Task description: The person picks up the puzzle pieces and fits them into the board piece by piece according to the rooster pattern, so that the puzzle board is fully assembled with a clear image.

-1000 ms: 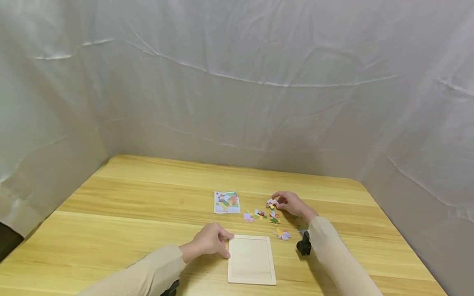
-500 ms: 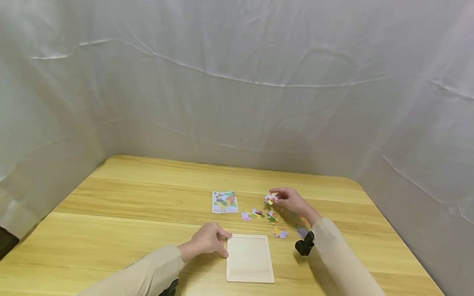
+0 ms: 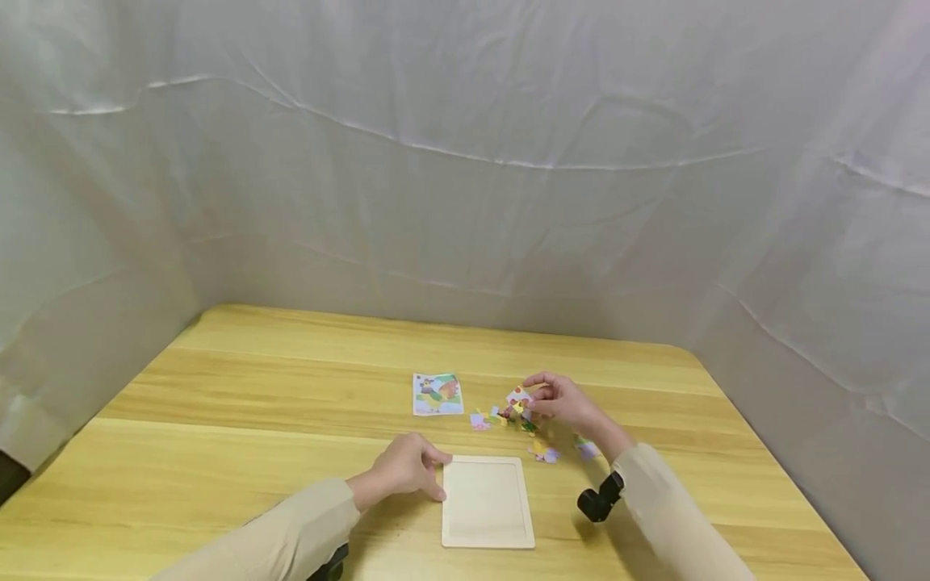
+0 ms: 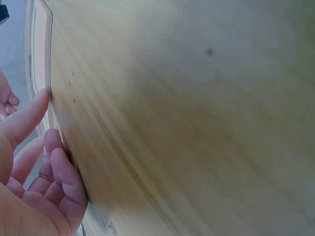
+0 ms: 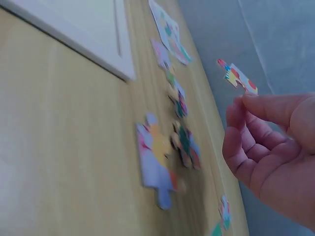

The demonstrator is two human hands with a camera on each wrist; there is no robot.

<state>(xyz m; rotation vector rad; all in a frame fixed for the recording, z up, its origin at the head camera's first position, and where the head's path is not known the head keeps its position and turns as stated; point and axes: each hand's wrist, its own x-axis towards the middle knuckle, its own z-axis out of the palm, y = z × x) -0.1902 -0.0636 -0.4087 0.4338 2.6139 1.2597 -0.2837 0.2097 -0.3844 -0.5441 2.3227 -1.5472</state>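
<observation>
The left sleeve (image 3: 291, 524) and right sleeve (image 3: 668, 504) are both long and beige. A small black device (image 3: 595, 506) shows beneath each.

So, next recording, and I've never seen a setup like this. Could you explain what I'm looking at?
There's no machine: the left grip and right grip are a person's bare hands. The widest picture comes from a camera on the person's head, looking forward and down. The other two come from cameras on the left and right wrists, so they look close and tilted. On the table lie a shallow pale tray, a printed card beyond it, and loose pieces of a puzzle. The left grip touches the tray's left edge. The right grip pinches a red-dotted piece; whether it is one or several joined, I can't tell.
</observation>
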